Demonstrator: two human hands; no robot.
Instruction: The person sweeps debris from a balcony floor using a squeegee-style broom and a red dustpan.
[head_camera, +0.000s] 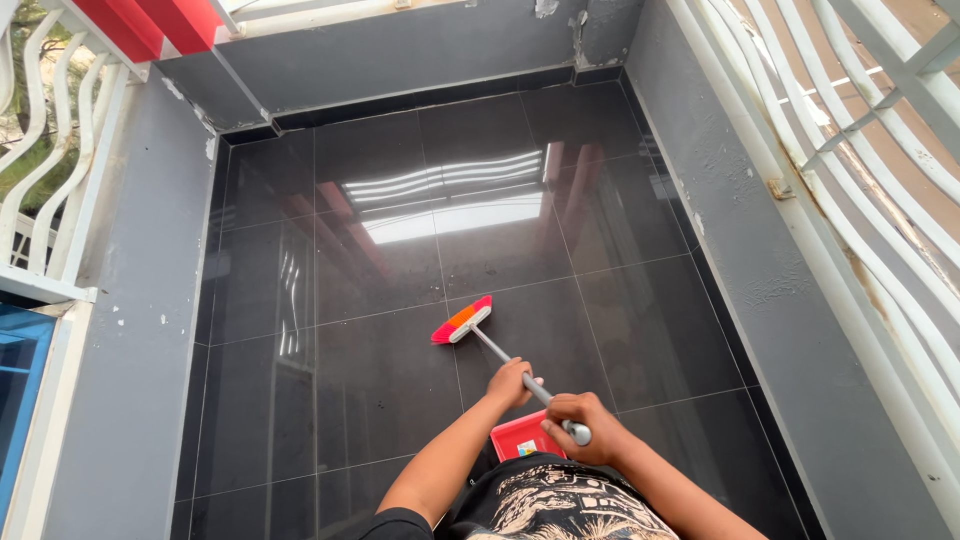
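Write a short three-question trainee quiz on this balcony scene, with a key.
1. True or false: both hands grip the broom handle.
2. Which hand sits at the top end of the handle? A) left hand B) right hand
3. Fill in: the red dustpan lies on the dark floor tiles, just below the ____.

Key:
1. True.
2. B; the left hand grips lower, nearer the broom head.
3. Hands.
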